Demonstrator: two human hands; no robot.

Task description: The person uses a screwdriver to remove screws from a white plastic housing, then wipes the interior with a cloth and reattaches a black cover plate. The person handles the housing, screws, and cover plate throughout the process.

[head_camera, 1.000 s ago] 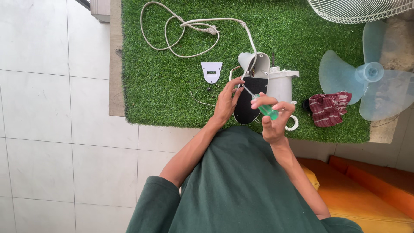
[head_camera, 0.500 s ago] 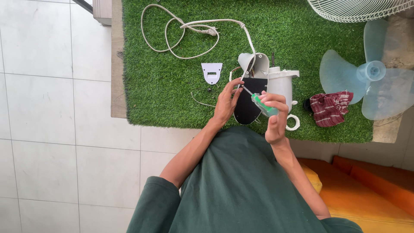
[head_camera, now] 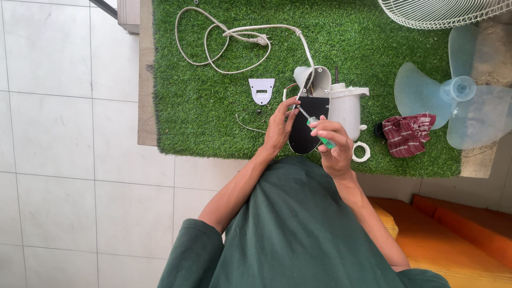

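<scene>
Now, screwdriver: we pinch its green handle in our right hand, shaft pointing to 11 o'clock.
Fan base: on the grass mat, our left hand gripping its edge, nearer the tip.

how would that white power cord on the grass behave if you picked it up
The white power cord would probably hang floppy, since it lies in loose loops on the green turf. It looks thin, so likely light. One end runs into the fan housing, so lifting it might tug that part, while the plug end would swing free.
</scene>
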